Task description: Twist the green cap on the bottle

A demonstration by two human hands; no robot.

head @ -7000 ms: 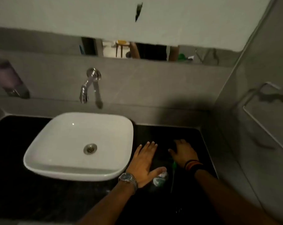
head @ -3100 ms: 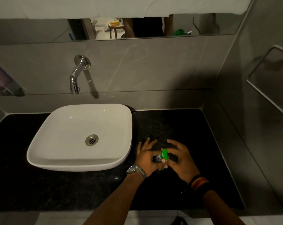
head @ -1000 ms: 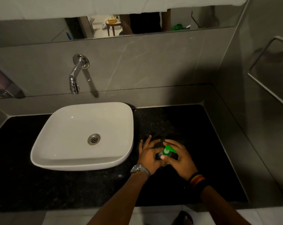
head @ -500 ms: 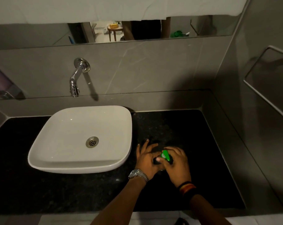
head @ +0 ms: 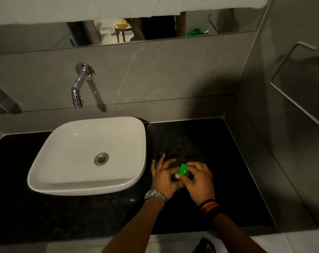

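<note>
We take the white basin (head: 89, 156) as our landmark: everything we handle sits just to the right of it, on the black countertop (head: 228, 170), near the counter's front edge. There both our hands meet over one small item with a bright green cap (head: 182, 169); its dark body is mostly hidden between our palms, so we cannot tell exactly what kind of container it is. Our left hand (head: 164, 177), the one nearer the basin, grips the body with the thumb curled onto it while the other fingers fan out toward the wall. Our right hand (head: 199, 181), farther from the basin, curls over the top, fingers pinching at the green cap.

We judge we are in the middle of working the cap, one hand bracing and the other turning or prising; whether it is opening or closing we cannot tell. The next move seems to call for a firm hold on the body and a clean pull or twist at the cap, keeping the item upright above the counter and clear of the basin rim.
</note>
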